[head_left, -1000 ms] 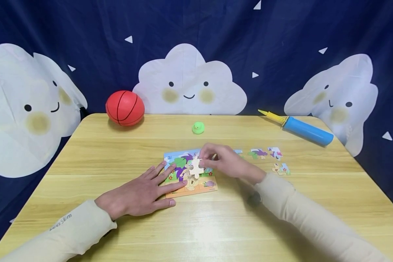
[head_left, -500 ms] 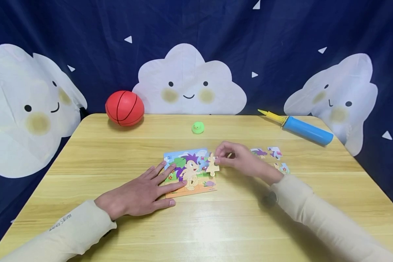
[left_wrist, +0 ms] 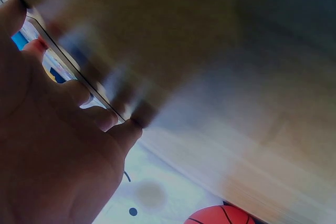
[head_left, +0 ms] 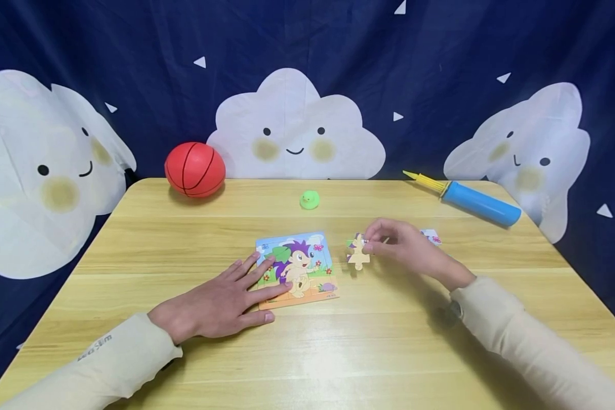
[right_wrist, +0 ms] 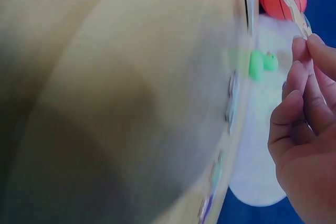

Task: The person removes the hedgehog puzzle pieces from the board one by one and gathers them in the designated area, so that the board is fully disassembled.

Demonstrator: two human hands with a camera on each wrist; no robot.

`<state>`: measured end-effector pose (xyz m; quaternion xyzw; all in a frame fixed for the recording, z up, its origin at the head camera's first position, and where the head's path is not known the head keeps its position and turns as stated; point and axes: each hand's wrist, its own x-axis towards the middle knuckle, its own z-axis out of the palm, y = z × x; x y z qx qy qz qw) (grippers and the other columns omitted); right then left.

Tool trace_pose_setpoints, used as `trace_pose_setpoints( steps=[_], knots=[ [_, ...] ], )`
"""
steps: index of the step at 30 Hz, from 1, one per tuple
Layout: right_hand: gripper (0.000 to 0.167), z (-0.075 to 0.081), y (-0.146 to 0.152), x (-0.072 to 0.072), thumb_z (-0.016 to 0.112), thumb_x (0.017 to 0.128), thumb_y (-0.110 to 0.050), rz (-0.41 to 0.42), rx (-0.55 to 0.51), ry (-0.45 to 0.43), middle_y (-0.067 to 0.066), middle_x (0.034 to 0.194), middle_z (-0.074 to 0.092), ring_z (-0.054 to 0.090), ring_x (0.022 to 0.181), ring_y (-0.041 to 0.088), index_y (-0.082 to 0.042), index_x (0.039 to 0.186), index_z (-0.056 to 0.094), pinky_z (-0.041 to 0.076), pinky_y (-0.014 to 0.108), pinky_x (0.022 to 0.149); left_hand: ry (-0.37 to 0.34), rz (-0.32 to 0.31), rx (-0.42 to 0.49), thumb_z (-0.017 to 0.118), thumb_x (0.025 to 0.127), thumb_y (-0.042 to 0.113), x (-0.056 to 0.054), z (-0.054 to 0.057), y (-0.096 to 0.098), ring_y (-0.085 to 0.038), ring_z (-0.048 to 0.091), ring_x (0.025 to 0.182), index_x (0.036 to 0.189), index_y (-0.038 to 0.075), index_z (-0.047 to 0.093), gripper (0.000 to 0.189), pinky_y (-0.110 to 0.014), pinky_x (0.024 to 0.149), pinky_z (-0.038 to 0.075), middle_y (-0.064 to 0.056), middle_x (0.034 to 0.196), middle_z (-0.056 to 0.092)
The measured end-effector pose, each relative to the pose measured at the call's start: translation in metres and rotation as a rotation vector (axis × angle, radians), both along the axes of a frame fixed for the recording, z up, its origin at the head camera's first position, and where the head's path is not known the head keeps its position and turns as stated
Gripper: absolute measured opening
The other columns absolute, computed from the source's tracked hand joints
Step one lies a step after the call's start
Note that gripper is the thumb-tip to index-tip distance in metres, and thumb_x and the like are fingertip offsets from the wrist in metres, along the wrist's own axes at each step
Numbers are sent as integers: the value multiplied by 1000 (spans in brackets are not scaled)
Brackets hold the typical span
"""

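On the table lies a flat jigsaw puzzle with a purple-haired hedgehog picture. My left hand rests on its left side, fingers spread and straight, covering part of the picture. In the left wrist view the fingertips touch the board's edge. To the right of the board my right hand pinches a jigsaw piece between thumb and fingers, its printed yellow and purple side showing. The right wrist view shows the piece raised above the table, at the fingertips. More loose pieces lie beyond the right hand, mostly hidden by it.
A red ball with black lines sits at the back left of the table. Behind the puzzle stands a small green toy duck. A blue hand pump with a yellow nozzle lies at the back right. A dark cloud-printed curtain hangs behind.
My right hand has moved right with the jigsaw piece, from over the puzzle to the table beside it. The piece has turned from its pale side to its printed side. My left hand stays put.
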<state>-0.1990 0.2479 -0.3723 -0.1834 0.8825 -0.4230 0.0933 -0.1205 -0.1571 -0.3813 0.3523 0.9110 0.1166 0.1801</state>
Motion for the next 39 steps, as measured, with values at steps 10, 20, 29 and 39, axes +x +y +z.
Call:
trace_pose_setpoints(
  steps=[10,20,29,39],
  knots=[
    [16,13,36,6,80,102,-18,-84,19,29,8,102,78,71,93,13,-8,113,74,56,20,81,11,-3,6,46,112,64,0,0,0,-40,-1,172,168,47,38,59,-63,138,11,-5,186,8],
    [19,9,68,18,79,102,-18,-101,33,-3,4,101,78,70,88,13,-6,115,72,59,26,74,19,-12,21,45,112,63,0,0,0,-43,2,171,168,44,40,59,-65,137,12,-8,185,10],
    [18,4,88,24,79,102,-18,-66,48,-30,3,99,79,70,89,13,-6,113,72,57,26,75,4,7,-6,47,112,63,1,1,-1,-40,-2,172,168,47,38,59,-63,138,10,-5,186,8],
    [13,-2,95,27,79,102,-17,-65,137,5,1,99,79,70,92,9,-10,112,75,54,20,81,13,-1,0,47,112,63,1,2,0,-40,0,172,168,46,39,59,-63,138,12,-6,185,9]
  ],
)
